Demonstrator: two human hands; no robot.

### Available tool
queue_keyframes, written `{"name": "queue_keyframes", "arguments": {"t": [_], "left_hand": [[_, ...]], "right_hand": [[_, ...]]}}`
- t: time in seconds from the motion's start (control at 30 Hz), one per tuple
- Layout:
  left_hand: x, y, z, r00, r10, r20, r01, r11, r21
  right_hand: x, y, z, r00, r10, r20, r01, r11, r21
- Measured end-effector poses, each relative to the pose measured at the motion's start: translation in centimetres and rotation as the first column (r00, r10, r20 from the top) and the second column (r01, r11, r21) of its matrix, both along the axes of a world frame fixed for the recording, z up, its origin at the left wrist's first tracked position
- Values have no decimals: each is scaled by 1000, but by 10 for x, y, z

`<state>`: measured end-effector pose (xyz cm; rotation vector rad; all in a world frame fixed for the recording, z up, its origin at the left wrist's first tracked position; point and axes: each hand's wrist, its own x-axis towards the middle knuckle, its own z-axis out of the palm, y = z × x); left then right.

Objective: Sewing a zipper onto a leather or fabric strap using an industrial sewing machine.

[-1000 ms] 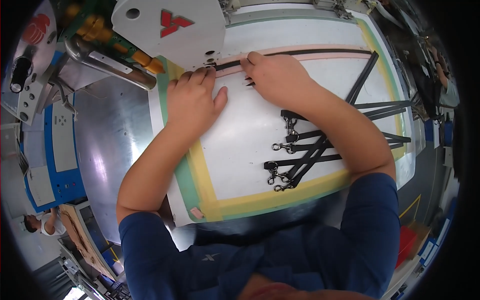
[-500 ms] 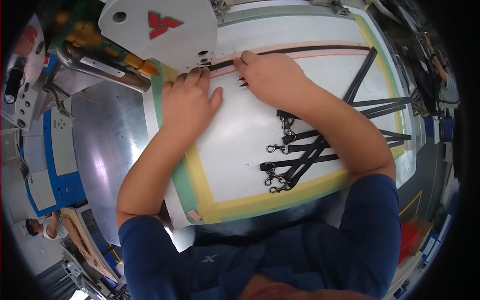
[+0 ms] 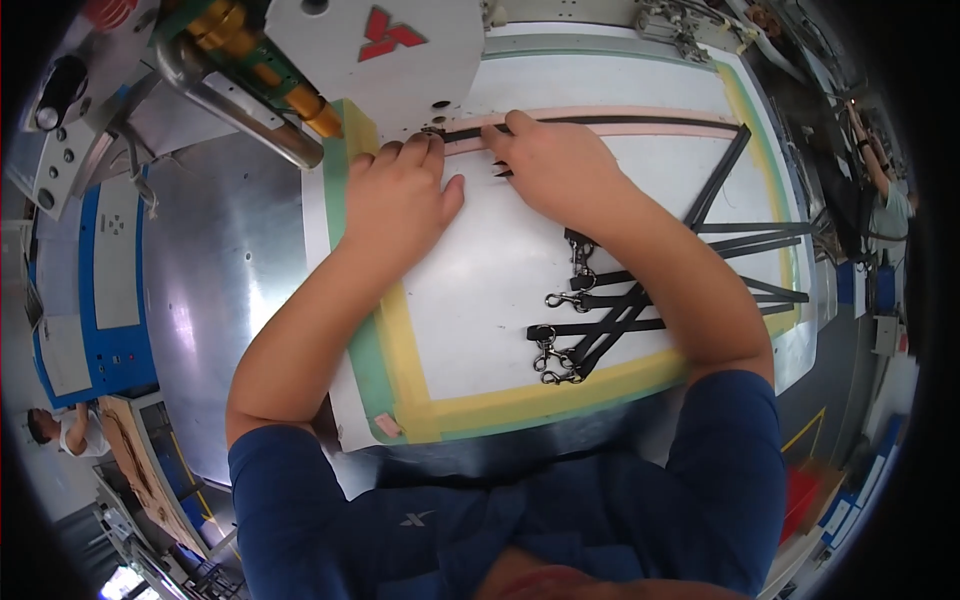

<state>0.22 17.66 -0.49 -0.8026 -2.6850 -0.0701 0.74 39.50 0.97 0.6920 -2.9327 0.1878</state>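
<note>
A black webbing strap lies along a pink strip across a white board, running to the white machine head. My left hand is open, its fingertips laid by the strap's left end beside the machine head and its thumb held apart. Just to its right, my right hand touches the strap with its fingertips. Two dark pointed tips stick out below its curled fingers; the rest of that tool is hidden in the palm. Several black straps with metal snap hooks lie below my right forearm.
Yellow and green tape edges the board. A metal pipe and brass-coloured fittings stand left of the machine head. A blue and white cabinet is at the far left. Other people are at the far left and right.
The whole view has shifted slightly as my head moved. Both hands keep nearly the same place on the strap, and the hooked straps lie as before.
</note>
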Motion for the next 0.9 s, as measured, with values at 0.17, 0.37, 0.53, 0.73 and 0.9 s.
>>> {"name": "queue_keyframes", "arguments": {"t": [0.17,0.37,0.53,0.73,0.9], "left_hand": [[0,-1,-2,1000,-4,-6,4,1000,11],[-1,1,-8,999,16,-36,-15,1000,18],[0,-1,-13,995,-27,-93,37,993,109],[3,1,-13,996,-23,-81,32,993,111],[7,-1,-9,999,-16,-48,21,994,108]], "right_hand": [[0,-3,-1,999,23,-23,-23,1000,10],[0,-5,1,999,34,-34,-33,999,43],[-2,-7,3,997,59,-39,-56,996,76],[1,-8,3,993,85,-77,-78,994,83],[2,-10,5,992,90,-93,-83,993,80]]}}
